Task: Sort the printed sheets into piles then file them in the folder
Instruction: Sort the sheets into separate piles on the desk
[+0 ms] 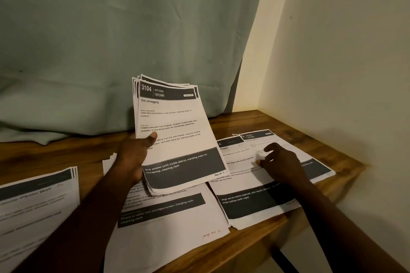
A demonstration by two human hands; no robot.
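Left hand (pixel 135 155) grips the stack (pixel 175 131), tilted up so header 3104 reads, while the right hand (pixel 281 162), loosely bent and holding nothing, steadies the right pile (pixel 250 204) on the table (pixel 244 119).

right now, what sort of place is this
Probably a corner of a home room, not an office: a wooden table pushed against a plain wall, a green curtain hanging behind it, printed sheets spread in piles on top.

Bare strip along table (pixel 55 153) back edge, left half: passable. Behind it curtain (pixel 111 46) drapes onto wood; wall (pixel 346 73) closes right edge; sheet piles (pixel 177 232) cover front.
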